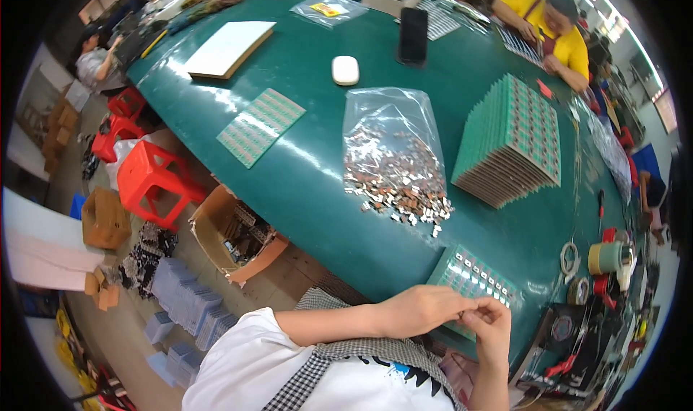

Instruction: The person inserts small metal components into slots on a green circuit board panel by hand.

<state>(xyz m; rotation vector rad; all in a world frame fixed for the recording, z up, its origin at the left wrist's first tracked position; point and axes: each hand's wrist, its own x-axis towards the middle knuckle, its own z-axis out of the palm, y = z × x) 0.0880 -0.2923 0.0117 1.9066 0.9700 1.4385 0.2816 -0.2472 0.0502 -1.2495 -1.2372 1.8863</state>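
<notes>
My left hand [421, 310] reaches across from the left, fingers curled, and its fingertips meet those of my right hand [491, 327]. Both are pinched together over the near edge of a green circuit board panel [462, 267], which carries rows of small pale metal parts. Whatever lies between the fingertips is too small or hidden to make out. Just beyond the panel, a clear plastic bag [390, 115] lies with its mouth toward me. Small brown and silver components [408, 198] fill it and spill onto the green table [317, 227].
A tall stack of circuit board panels [509, 140] stands at right; a single panel [261, 126] lies at left. Farther off are a white case [345, 70], a phone [413, 36] and a white-topped block [231, 46]. Tape rolls [605, 258] sit right. A person in yellow [574, 46] works across.
</notes>
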